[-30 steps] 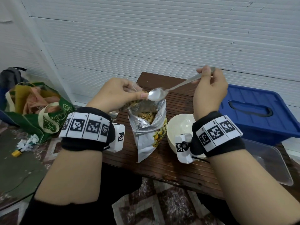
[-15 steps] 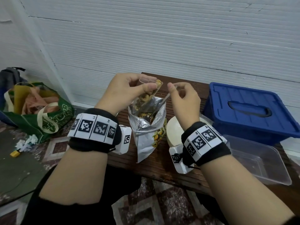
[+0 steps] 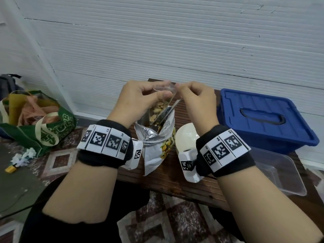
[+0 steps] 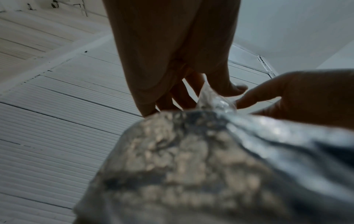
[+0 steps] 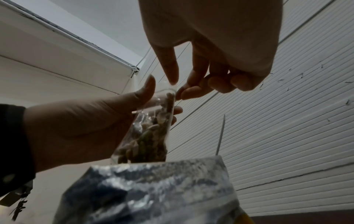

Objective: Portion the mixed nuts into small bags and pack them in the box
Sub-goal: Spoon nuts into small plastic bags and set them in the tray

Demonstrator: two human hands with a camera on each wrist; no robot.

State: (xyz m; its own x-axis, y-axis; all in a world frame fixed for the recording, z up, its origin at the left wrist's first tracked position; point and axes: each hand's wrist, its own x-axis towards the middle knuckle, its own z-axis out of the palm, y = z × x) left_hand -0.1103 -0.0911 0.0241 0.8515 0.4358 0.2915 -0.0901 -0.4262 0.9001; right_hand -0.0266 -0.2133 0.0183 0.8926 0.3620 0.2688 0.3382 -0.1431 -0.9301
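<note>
A blue bin [image 3: 263, 120] sits at right of the frame, a clear box [image 3: 284, 174] below it on the table [image 3: 175, 181]. At centre stands the foil pouch [image 3: 157, 142], a spoon [image 3: 168, 111] in it. Above the pouch, the left hand [image 3: 140, 100] grips a small bag [image 3: 158, 107] of nuts; the right hand [image 3: 196, 100] pinches the bag's top edge.

head view looks down from above; both wrist views look up, close, sharing the small bag [image 5: 153, 128] and foil pouch [image 3: 156, 137].
</note>
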